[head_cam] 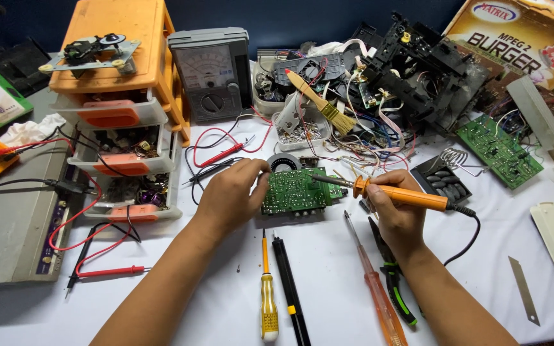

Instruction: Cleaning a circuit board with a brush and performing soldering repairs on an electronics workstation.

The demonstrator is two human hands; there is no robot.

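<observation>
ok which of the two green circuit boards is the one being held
The green circuit board at the table's middle, gripped by the left hand with the soldering iron tip on it. The other green board lies untouched at the far right by the cardboard box.

Green circuit board (293, 191) flat on table; orange-handled soldering iron (400, 195) tip touching it.
</observation>
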